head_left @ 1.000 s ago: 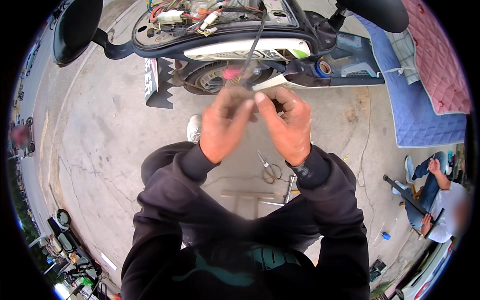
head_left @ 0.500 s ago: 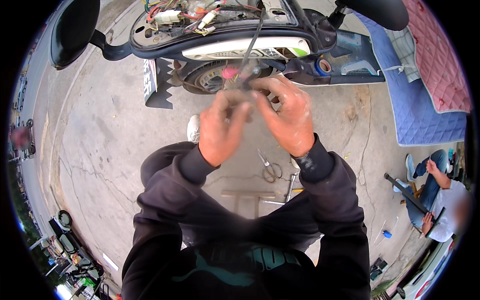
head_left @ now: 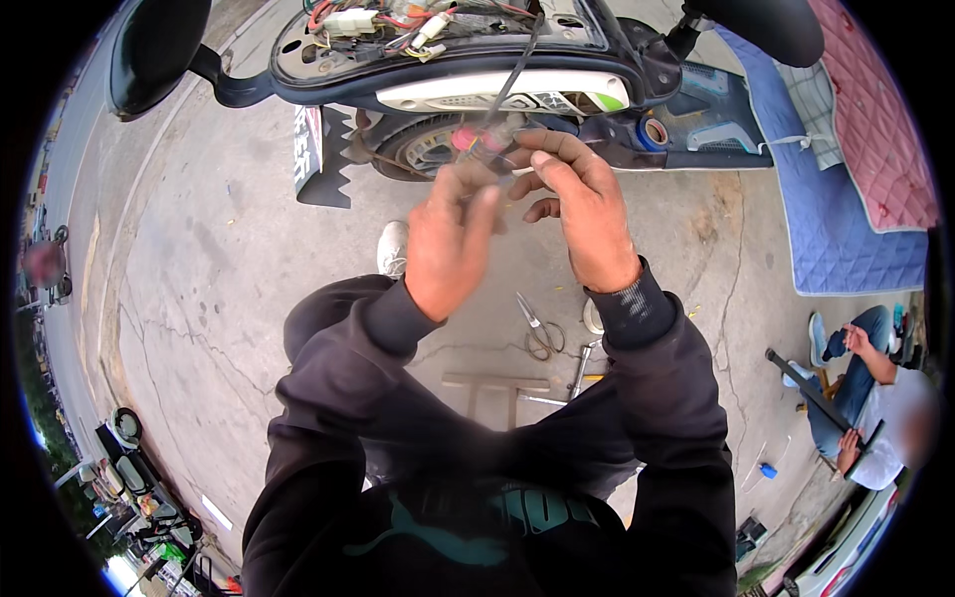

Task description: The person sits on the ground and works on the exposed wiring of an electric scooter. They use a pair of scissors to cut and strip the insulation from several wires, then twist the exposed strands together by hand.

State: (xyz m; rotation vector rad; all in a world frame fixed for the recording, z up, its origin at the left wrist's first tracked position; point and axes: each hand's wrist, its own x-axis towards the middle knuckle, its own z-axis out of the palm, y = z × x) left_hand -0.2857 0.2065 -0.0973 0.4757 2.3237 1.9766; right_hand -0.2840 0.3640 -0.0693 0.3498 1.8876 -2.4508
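A black cable [head_left: 517, 72] hangs over the front of a scooter and ends in a blurred bunch of thin wires with a pink piece [head_left: 465, 138]. My left hand [head_left: 453, 239] is closed, its fingertips pinching the wires at the lower end of that bunch; motion smears them, and what lies inside the fingers is hidden. Just to the right, my right hand [head_left: 589, 214] has its fingers bent and apart, with nothing visible between them. The scooter's opened front [head_left: 348, 70] shows coloured wires and white connectors [head_left: 350, 21].
Scissors [head_left: 542, 333], a wrench [head_left: 580, 370] and a wooden frame [head_left: 494, 381] lie on the concrete below my hands. A roll of blue tape [head_left: 651, 132] rests on the scooter's footboard. Quilted covers [head_left: 846, 229] hang at the right. Another person [head_left: 860, 398] sits at far right.
My right hand has drawn away from the left, its fingers spreading apart. The left hand stays by the wires, slightly shifted. The whole view has moved a little.
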